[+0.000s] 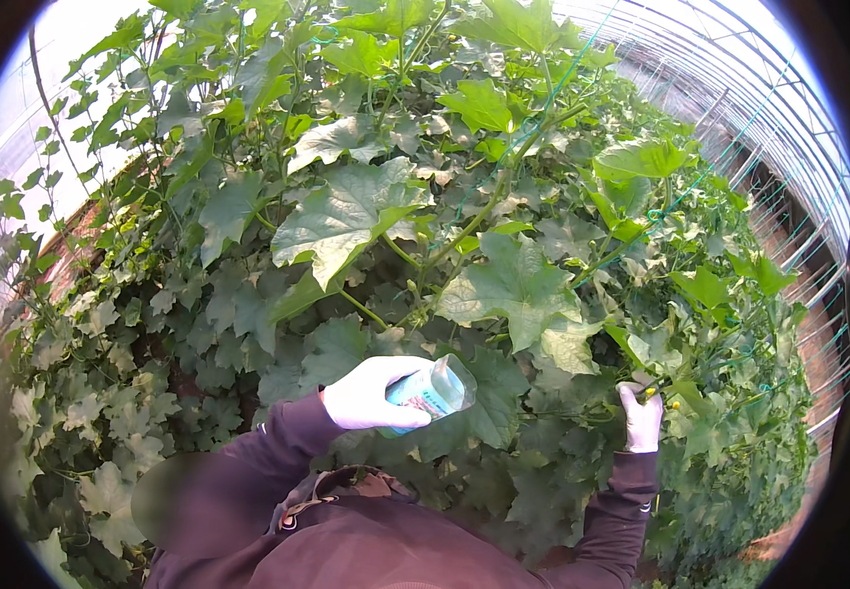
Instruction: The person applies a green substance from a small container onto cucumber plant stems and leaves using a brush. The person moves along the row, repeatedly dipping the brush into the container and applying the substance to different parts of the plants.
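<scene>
My left hand (pixel 377 394), in a pale glove, is closed around a cut-open clear plastic bottle (pixel 436 394) with a blue, printed wrap; its wide mouth tilts up to the right. Farther right, my gloved right hand (pixel 642 416) is among the leaves with its fingertips together at a thin dark stem or tool (pixel 657 386); which of the two it is, I cannot tell. Small yellow flowers (pixel 676 405) show beside those fingertips. Large lobed leaves (pixel 517 291) of a climbing vine stand just beyond both hands.
Dense vine foliage (pixel 233 294) surrounds both arms. Green support strings (pixel 568 73) run down through the plants. At right are a curved greenhouse frame (pixel 756 44) and a strip of bare soil (pixel 793 272); plastic sheeting (pixel 8 125) stands at left.
</scene>
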`<state>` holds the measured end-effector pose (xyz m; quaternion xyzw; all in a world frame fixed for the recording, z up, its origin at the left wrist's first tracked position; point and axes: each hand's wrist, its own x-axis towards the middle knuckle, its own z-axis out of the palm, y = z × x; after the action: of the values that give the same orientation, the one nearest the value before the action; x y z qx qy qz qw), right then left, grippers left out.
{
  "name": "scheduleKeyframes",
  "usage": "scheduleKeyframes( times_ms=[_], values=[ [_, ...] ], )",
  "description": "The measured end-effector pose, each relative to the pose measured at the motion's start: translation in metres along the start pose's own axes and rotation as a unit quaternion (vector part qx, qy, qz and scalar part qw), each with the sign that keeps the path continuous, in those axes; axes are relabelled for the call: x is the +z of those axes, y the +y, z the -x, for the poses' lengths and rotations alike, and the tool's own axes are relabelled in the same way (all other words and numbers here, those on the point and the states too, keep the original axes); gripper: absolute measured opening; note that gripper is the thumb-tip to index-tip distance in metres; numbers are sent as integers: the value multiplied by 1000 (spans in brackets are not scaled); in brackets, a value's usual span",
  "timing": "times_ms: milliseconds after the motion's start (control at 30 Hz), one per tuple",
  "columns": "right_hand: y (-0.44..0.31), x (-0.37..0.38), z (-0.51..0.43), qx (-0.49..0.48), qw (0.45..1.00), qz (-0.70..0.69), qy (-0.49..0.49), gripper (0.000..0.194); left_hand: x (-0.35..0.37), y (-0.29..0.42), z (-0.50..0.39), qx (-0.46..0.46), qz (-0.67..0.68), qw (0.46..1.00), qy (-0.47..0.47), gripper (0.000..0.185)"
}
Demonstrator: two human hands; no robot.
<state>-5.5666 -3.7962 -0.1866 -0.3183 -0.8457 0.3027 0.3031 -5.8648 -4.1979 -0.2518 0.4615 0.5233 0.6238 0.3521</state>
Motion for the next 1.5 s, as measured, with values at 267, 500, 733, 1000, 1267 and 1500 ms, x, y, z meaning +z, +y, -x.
scheduleKeyframes(
  times_ms=[267,500,733,1000,1267,1500],
  values=[
    [-72,21,52,-136,927,-146,317,18,-13,8,39,-34,89,992,87,65],
    [-139,168,48,-156,902,-264,-305,18,-32,17,87,-17,105,968,225,77],
    [-218,289,59,-211,769,-185,-574,31,-100,4,140,35,110,941,319,79],
    [-319,463,95,-252,690,-76,-675,34,-249,-14,225,37,139,909,390,75],
    [-440,576,106,-190,684,-20,-705,38,-389,15,302,-8,94,922,375,72],
    [-487,698,55,6,787,-273,-553,28,-422,42,321,-25,65,899,433,82]
  ],
)
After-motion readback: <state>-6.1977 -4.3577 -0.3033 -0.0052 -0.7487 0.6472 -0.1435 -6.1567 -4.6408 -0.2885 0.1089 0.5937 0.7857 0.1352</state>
